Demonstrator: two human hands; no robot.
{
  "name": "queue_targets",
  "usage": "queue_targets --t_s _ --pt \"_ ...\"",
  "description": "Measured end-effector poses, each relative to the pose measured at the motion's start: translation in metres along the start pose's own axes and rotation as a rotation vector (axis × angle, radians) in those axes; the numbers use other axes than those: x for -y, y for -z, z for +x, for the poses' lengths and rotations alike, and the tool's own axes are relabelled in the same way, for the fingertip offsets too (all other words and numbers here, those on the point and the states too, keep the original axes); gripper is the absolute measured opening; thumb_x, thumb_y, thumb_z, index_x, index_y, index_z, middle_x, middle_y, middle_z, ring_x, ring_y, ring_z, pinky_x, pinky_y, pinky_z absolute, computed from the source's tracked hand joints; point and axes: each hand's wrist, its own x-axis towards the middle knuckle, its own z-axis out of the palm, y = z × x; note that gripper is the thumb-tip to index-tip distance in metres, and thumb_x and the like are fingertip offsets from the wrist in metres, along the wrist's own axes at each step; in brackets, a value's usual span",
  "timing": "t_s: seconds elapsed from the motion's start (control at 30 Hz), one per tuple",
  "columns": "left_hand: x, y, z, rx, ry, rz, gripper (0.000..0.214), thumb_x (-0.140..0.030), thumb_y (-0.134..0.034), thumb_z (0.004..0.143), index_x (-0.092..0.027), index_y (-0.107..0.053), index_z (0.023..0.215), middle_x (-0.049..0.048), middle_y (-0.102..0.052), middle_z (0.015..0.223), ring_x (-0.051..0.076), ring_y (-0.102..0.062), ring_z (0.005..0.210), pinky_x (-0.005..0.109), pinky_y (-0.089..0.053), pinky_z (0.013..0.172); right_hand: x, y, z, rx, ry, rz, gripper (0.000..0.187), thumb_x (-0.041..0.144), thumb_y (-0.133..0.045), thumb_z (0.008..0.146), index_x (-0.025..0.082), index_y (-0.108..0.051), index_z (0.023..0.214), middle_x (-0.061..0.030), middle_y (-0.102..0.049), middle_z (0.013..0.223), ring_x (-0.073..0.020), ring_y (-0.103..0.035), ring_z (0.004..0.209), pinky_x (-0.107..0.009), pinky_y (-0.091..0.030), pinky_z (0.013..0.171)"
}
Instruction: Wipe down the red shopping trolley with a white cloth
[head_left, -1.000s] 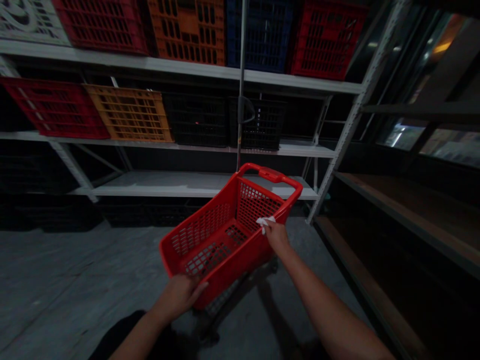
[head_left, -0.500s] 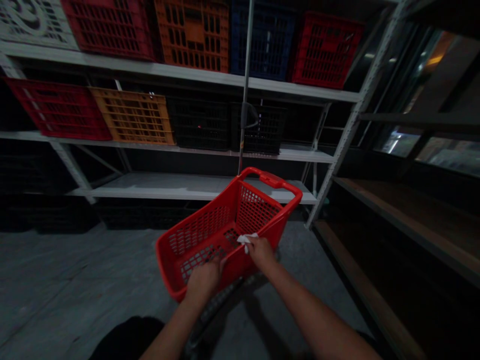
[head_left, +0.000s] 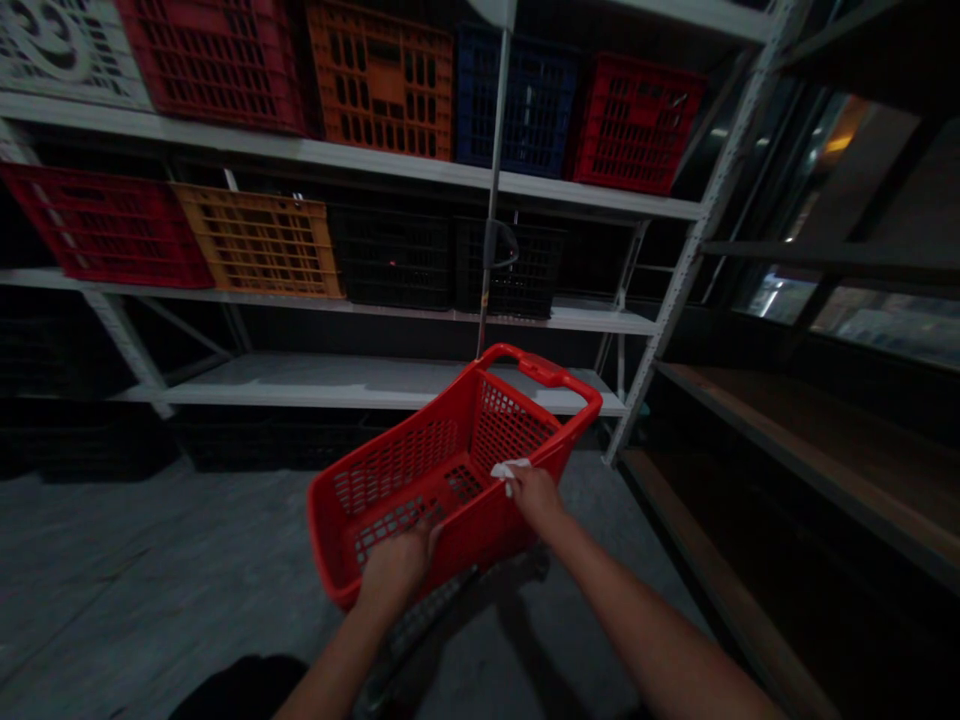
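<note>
A red plastic shopping basket (head_left: 409, 480) with a perforated mesh body stands in front of me on a wheeled frame, its red carry handle (head_left: 540, 367) at the far end. My left hand (head_left: 396, 567) rests over the near rim, its fingers curled on the plastic. My right hand (head_left: 536, 497) is on the right rim, pinching a crumpled white cloth (head_left: 510, 472) against it. The basket holds nothing I can see. The wheels are mostly hidden beneath it.
White metal shelving (head_left: 360, 385) stands ahead, holding red, orange, blue and black plastic crates (head_left: 382, 85). A thin metal pole (head_left: 495, 170) rises behind the basket. Dark wooden shelves (head_left: 780, 470) run along the right, above a grey concrete floor (head_left: 150, 570).
My left hand has moved up and rightward onto the near rim. My right hand and the cloth have slid slightly down the right rim toward me. The view has shifted a little.
</note>
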Motion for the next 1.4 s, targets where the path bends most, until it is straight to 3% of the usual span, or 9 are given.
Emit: queue_targets --t_s 0.13,0.2,0.43,0.53,0.83,1.0,1.1,1.3,1.4 --pt "0.000 0.001 0.001 0.014 -0.021 0.003 0.051 -0.045 -0.015 0.086 -0.017 -0.053 0.106 0.0113 -0.066 0.074 0.024 -0.064 0.070 0.033 -0.045 0.061 -0.034 0.040 0.015 -0.106 -0.169 -0.095 0.032 0.021 -0.044 0.081 0.023 -0.060 0.109 -0.0063 -0.067 0.096 -0.0178 -0.062 0.086 -0.024 -0.043 0.078" --pt "-0.001 0.001 0.003 0.009 -0.013 0.005 0.051 -0.045 -0.015 0.086 -0.017 -0.054 0.106 0.0113 -0.066 0.074 0.023 -0.064 0.070 0.033 -0.045 0.061 -0.039 0.045 0.018 -0.141 -0.227 -0.139 0.034 0.024 -0.042 0.082 0.022 -0.058 0.112 -0.0082 -0.067 0.095 -0.0192 -0.062 0.083 -0.025 -0.044 0.075" --pt "0.004 -0.006 0.007 0.002 0.005 0.009 0.053 -0.047 -0.013 0.085 -0.017 -0.056 0.099 0.0111 -0.066 0.073 0.025 -0.064 0.071 0.035 -0.045 0.061 0.007 -0.005 -0.002 -0.001 -0.053 -0.126 0.031 0.021 -0.043 0.080 0.022 -0.059 0.107 -0.0061 -0.066 0.091 -0.0164 -0.061 0.081 -0.023 -0.043 0.073" --pt "0.013 -0.008 0.009 -0.032 -0.042 0.039 0.052 -0.045 -0.013 0.086 -0.017 -0.055 0.098 0.0100 -0.067 0.073 0.024 -0.064 0.072 0.035 -0.045 0.063 0.011 -0.005 -0.003 0.021 0.014 -0.118 0.030 0.021 -0.043 0.080 0.023 -0.060 0.104 -0.0049 -0.066 0.091 -0.0157 -0.061 0.082 -0.023 -0.042 0.073" --pt "0.033 -0.001 0.017 -0.017 -0.091 -0.009 0.056 -0.046 -0.010 0.086 -0.017 -0.057 0.096 0.0107 -0.067 0.075 0.025 -0.064 0.075 0.036 -0.045 0.065 -0.053 0.087 0.022 -0.102 -0.214 -0.172 0.026 0.026 -0.047 0.080 0.021 -0.065 0.097 -0.0079 -0.066 0.085 -0.0179 -0.061 0.080 -0.024 -0.042 0.071" --pt "0.048 -0.001 0.023 -0.004 -0.055 -0.018 0.056 -0.048 -0.014 0.085 -0.016 -0.058 0.092 0.0117 -0.067 0.078 0.024 -0.063 0.080 0.035 -0.044 0.069 -0.088 0.129 0.026 -0.349 -0.196 -0.320 0.030 0.014 -0.046 0.077 0.019 -0.063 0.102 -0.0073 -0.057 0.114 -0.0196 -0.049 0.106 -0.029 -0.035 0.091" --pt "0.036 0.002 0.031 -0.041 -0.040 -0.018 0.056 -0.054 -0.016 0.083 -0.016 -0.056 0.092 0.0118 -0.067 0.080 0.024 -0.063 0.079 0.034 -0.044 0.068 -0.093 0.120 0.023 -0.317 -0.109 -0.320 0.037 0.009 -0.041 0.079 0.020 -0.059 0.109 -0.0046 -0.057 0.115 -0.0187 -0.044 0.113 -0.031 -0.031 0.096" --pt "-0.045 0.011 0.061 -0.136 -0.173 -0.085 0.050 -0.048 -0.017 0.086 -0.016 -0.052 0.100 0.0092 -0.065 0.091 0.018 -0.061 0.082 0.028 -0.043 0.071 -0.055 0.052 0.008 -0.320 0.076 -0.193 0.036 0.012 -0.041 0.081 0.016 -0.056 0.113 -0.0083 -0.057 0.115 -0.0191 -0.046 0.112 -0.036 -0.029 0.100" --pt "-0.068 0.008 0.075 -0.195 -0.144 -0.042 0.051 -0.048 -0.016 0.086 -0.015 -0.053 0.097 0.0107 -0.065 0.090 0.020 -0.061 0.083 0.029 -0.042 0.072 -0.041 0.030 0.004 -0.296 0.242 -0.155 0.036 0.012 -0.043 0.080 0.019 -0.056 0.113 -0.0058 -0.058 0.115 -0.0169 -0.047 0.110 -0.035 -0.030 0.100"
